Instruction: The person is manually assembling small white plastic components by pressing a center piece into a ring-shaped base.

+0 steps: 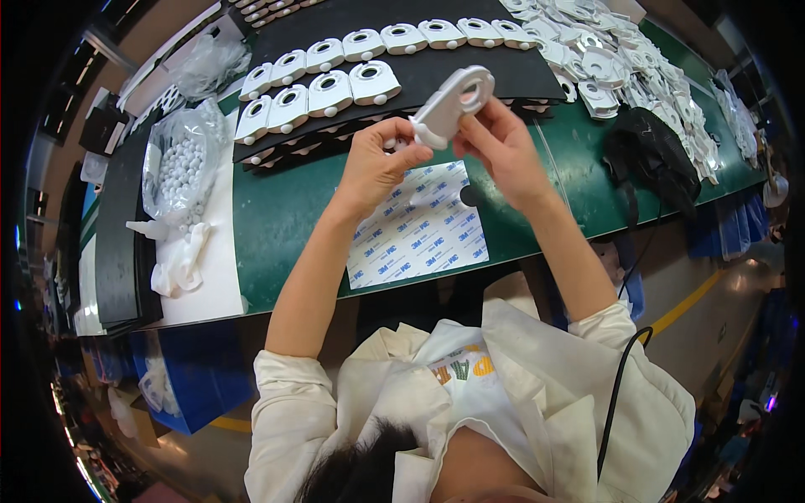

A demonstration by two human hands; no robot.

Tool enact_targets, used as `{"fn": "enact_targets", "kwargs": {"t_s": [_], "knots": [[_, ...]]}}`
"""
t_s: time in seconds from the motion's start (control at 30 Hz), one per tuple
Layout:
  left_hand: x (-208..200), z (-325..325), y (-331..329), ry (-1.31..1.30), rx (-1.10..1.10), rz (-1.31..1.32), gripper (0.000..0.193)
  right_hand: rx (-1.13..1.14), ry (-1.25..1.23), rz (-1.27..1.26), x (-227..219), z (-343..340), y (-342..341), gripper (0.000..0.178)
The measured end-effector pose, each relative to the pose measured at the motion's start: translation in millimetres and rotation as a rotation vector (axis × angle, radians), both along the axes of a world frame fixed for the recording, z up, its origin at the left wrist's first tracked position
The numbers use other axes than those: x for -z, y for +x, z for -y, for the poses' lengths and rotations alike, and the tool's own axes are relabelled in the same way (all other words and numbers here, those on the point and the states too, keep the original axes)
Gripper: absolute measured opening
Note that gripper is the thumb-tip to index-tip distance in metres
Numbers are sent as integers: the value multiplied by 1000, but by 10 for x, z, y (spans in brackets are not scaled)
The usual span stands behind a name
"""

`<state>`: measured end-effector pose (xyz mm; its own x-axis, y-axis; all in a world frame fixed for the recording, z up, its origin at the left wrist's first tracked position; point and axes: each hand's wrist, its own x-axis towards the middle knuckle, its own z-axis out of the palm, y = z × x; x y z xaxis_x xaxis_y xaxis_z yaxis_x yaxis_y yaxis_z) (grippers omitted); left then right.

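A white plastic housing (453,105) with a round hole at one end is held up tilted above the bench. My right hand (507,155) grips it by the holed end, fingers closed round its edge. At its lower left end my left hand (373,168) is closed, thumb and forefinger touching that end. Something small and white shows between the left fingers, perhaps a ball. Beneath both hands lies a white sheet with a blue printed pattern (419,230). Beyond it, rows of similar white housings (327,92), each with a white ball at its front, stand on black foam boards (470,71).
A clear bag of small white balls (180,172) sits at left, near crumpled white gloves (180,260) and black sheets (126,243). Loose white housings (620,67) are heaped at far right, beside a black bag (650,155). The green bench (285,210) ends close to me.
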<state>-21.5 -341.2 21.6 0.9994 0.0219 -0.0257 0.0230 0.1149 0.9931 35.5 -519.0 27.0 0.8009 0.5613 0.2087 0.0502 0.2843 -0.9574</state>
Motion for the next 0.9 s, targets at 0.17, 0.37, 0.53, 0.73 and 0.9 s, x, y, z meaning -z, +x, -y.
{"fn": "enact_targets", "kwargs": {"t_s": [0.17, 0.37, 0.53, 0.73, 0.9], "knots": [[48, -68, 47, -191, 41, -107, 29, 150, -61, 279, -329, -205, 337, 31], [10, -97, 77, -465, 52, -251, 38, 366, -556, 496, -111, -273, 953, 39], [14, -96, 85, -595, 94, -272, 37, 360, -672, 441, 19, -348, 1106, 38], [0, -148, 63, -706, 125, -268, 34, 585, -462, 659, -19, -49, 1182, 26], [22, -111, 90, -739, 147, -248, 29, 996, -642, 708, 94, 796, 1598, 22]]}}
